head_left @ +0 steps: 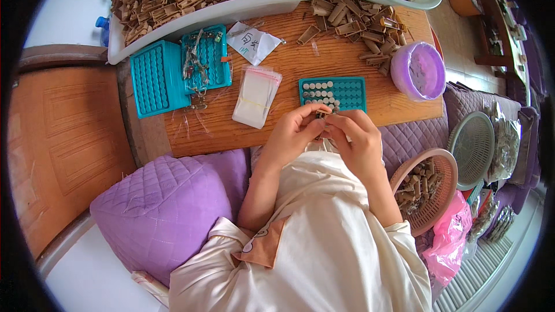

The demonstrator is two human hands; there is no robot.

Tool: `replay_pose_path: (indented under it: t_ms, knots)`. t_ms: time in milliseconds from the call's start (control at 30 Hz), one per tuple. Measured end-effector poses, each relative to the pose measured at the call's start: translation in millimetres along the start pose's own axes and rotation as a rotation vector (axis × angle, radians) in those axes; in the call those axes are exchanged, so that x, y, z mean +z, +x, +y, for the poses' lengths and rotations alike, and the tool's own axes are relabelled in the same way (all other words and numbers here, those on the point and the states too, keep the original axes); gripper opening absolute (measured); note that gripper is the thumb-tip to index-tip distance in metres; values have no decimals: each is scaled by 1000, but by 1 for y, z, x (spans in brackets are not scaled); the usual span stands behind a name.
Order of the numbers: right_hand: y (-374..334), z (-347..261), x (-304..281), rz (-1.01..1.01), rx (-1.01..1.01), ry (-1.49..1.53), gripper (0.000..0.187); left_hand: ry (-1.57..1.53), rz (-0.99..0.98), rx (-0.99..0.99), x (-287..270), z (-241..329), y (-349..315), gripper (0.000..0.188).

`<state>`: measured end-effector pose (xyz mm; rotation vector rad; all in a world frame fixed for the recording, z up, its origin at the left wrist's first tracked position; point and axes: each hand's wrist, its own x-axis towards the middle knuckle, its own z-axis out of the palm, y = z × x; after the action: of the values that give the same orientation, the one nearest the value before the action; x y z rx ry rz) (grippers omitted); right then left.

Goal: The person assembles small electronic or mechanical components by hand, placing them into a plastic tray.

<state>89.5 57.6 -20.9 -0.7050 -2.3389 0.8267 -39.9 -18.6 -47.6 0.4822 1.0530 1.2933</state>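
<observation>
My left hand (296, 133) and my right hand (359, 138) meet just over the near table edge, fingertips pinched together. Between them is a small part (321, 115), brownish with dark bits; its exact kind is too small to make out. Directly beyond my fingers lies a teal tray (351, 88) with rows of round pockets. White round pieces (319, 86) fill several pockets on its left side, and my fingers hide part of its near edge.
A stack of clear plastic bags (255, 97) lies left of the tray. Further left are two more teal trays (159, 78), one under tangled wired parts (196, 60). Brown half-tube pieces (347, 17) heap at the back beside a purple tub (399, 72). A pink basket (448, 196) stands right.
</observation>
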Motion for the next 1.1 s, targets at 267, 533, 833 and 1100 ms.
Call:
replay_pose_path:
  t_ms: [267, 533, 833, 1100]
  knots:
    - [-6, 44, 12, 45, 243, -238, 20, -37, 134, 22, -10, 4, 1, 20]
    - [-3, 47, 20, 5, 287, -227, 9, 27, 80, 23, -10, 4, 1, 24]
    - [4, -2, 12, 237, 36, 49, 17, -31, 8, 55, 0, 7, -4, 28]
    - [8, 2, -3, -57, 104, 145, 15, 92, 17, 6, 2, 3, -4, 28]
